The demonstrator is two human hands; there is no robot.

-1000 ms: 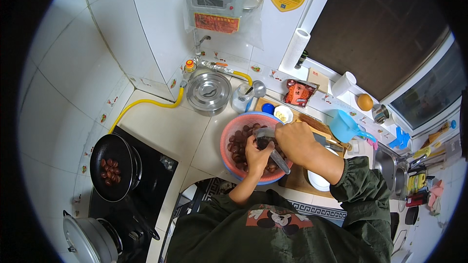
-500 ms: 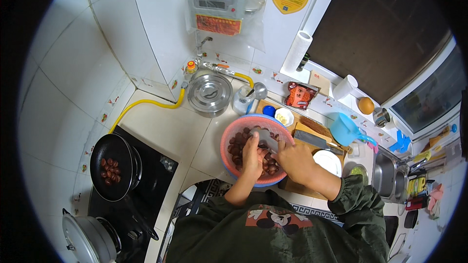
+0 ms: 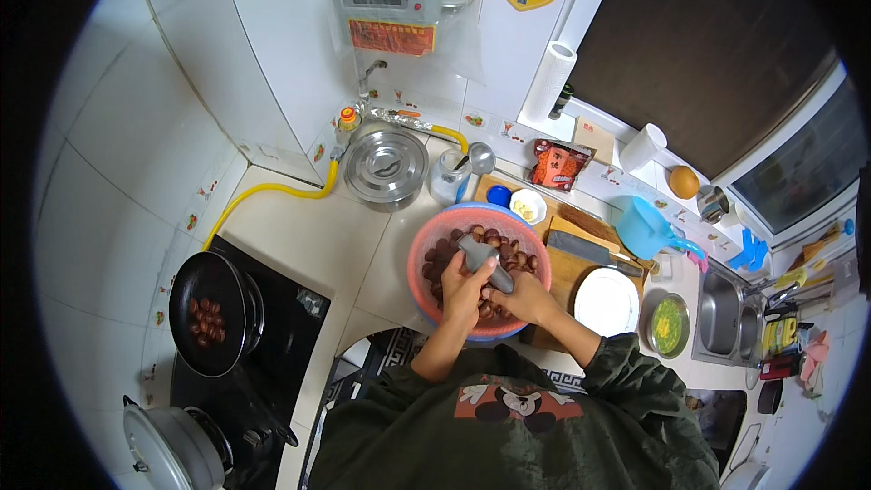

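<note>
My hands are together over a pink basket [image 3: 419,254] set in a blue basin, with many brown chestnuts [image 3: 519,259] inside. A flat grey tool [image 3: 472,249], rounded at the ends, slants between them; its exact kind I cannot make out. My left hand [image 3: 464,289] is closed on it, thumb lying along its side. The closed fingers of my right hand [image 3: 528,302] grip it near its lower end. Whether a chestnut is also between the fingers is hidden.
To the left, a black frying pan [image 3: 184,308] with several chestnuts sits on the stove, near a grey pot [image 3: 163,445]. A lidded steel pot [image 3: 386,168] stands behind. On the right are a cleaver [image 3: 581,248], a white plate [image 3: 606,302], a steel bowl [image 3: 670,325] and the sink [image 3: 719,322].
The grey tool has turned and shows its broad side between my hands. My right hand has shifted down and inward, uncovering the steel bowl. The view has moved slightly.
</note>
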